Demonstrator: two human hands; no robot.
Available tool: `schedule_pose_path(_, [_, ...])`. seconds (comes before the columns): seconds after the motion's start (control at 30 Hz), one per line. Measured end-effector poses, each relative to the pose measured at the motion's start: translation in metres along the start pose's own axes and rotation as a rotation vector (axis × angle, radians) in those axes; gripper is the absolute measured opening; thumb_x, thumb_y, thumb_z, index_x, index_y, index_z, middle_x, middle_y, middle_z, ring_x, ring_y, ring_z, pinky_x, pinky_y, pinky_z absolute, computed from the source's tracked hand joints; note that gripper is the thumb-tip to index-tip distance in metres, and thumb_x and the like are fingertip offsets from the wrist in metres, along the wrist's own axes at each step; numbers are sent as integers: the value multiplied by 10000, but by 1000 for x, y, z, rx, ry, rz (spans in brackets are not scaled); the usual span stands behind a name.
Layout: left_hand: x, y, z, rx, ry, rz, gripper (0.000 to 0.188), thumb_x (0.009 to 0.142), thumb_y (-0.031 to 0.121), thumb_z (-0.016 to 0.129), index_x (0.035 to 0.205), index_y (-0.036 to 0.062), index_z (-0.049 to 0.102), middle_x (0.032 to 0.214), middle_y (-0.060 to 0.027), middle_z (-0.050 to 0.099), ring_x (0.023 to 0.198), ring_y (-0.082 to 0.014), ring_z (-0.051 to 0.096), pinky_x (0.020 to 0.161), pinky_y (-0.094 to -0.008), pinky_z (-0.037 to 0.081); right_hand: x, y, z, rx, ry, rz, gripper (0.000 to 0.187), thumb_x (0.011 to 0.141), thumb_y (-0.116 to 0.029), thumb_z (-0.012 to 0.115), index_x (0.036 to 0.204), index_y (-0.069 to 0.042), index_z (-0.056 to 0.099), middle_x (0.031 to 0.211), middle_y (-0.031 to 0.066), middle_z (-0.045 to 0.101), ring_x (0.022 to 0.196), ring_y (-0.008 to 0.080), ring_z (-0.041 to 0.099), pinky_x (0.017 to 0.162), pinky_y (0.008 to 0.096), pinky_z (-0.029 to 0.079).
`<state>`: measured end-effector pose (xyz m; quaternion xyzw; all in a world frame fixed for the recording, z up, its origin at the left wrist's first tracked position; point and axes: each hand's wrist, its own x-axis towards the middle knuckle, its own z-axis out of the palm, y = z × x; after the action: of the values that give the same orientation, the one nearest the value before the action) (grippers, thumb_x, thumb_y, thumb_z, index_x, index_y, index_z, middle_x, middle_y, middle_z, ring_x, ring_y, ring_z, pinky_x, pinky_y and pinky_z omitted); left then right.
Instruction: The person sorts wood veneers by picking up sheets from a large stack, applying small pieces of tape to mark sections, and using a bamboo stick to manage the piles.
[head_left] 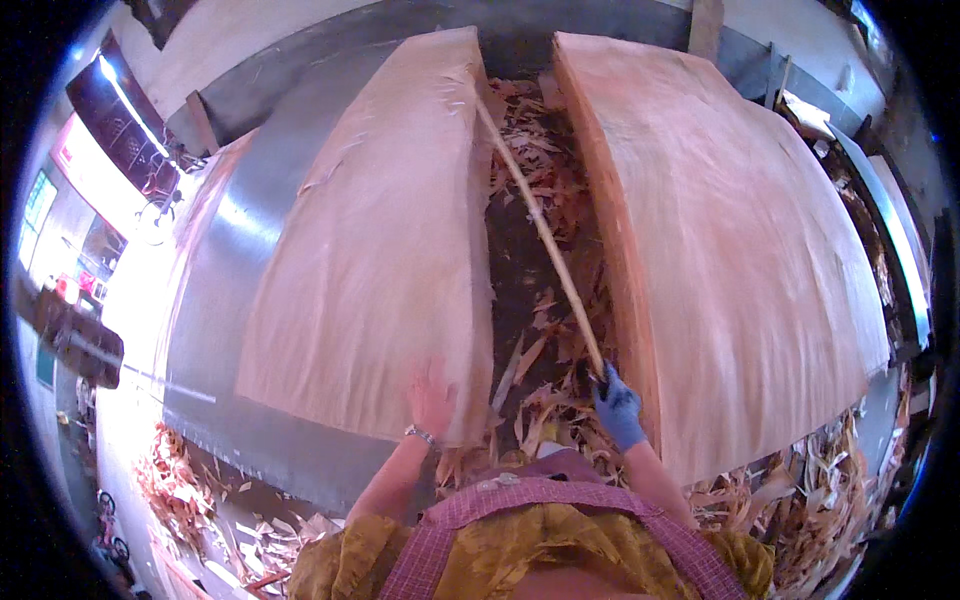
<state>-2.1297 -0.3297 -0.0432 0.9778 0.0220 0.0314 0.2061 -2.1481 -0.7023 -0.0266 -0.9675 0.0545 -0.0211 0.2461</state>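
A tall stack of thin pale wood veneer sheets (375,230) stands in front of me on the left. My bare left hand (432,400) lies on its near right corner with the fingers stretched out. In a blue glove, my right hand (617,410) grips the near end of a long, slim wooden stick (545,235). The stick slants away to the far left over the gap between the stacks, its tip at the left stack's far right edge. Right beside the glove rises a second veneer stack (740,250).
Wood shavings and veneer scraps (535,150) fill the gap between the stacks. More scraps (810,490) lie at the near right, and another heap (175,485) at the near left. A shiny grey metal sheet (235,240) runs along the left stack's outer side. A dark cylindrical object (80,340) juts in at the far left.
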Motion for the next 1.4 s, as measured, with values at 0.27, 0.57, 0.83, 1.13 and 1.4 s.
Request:
schedule_pose_path(0.27, [-116, -53, -51, -82, -1, -121, 637, 863, 228, 618, 1441, 125, 371, 1474, -214, 353, 1348, -395, 341, 1073, -519, 312, -10, -9, 78, -141, -83, 48, 650, 890, -266, 598, 1454, -74, 340, 984, 161, 666, 865, 320, 664, 738, 423, 527])
schedule_pose_path(0.57, [-142, 59, -9, -443, -775, 207, 553, 896, 376, 636, 1370, 140, 478, 1349, -216, 507, 1058, -350, 617, 895, -455, 489, -62, -5, 33, -32, 95, 28, 595, 898, -259, 578, 1422, -56, 384, 1088, 198, 655, 935, 355, 655, 793, 452, 526])
schedule_pose_path(0.83, [-152, 174, 14, -1344, -501, -120, 281, 985, 282, 559, 1136, 48, 526, 872, -3, 587, 773, -81, 531, 643, -273, 462, -46, -95, -6, 632, 141, -278, 369, 888, -77, 567, 1249, 2, 565, 1168, 211, 635, 1065, 352, 623, 919, 390, 487])
schedule_pose_path(1.13, [-66, 5, -54, -1261, 168, -153, 253, 997, 325, 512, 904, 95, 463, 662, 40, 468, 575, -66, 446, 510, -250, 374, -272, -106, 65, 1207, -714, 202, 275, 993, -276, 515, 1114, -39, 586, 920, 47, 628, 772, 142, 561, 682, 283, 466])
schedule_pose_path(1.4, [-105, -227, -138, -498, 348, -464, 409, 954, 307, 555, 1254, 39, 480, 1150, -168, 588, 1047, -266, 570, 885, -421, 453, -309, -236, 160, 531, -513, -205, 248, 938, -236, 602, 1053, -20, 635, 728, 50, 618, 615, 112, 568, 557, 273, 450])
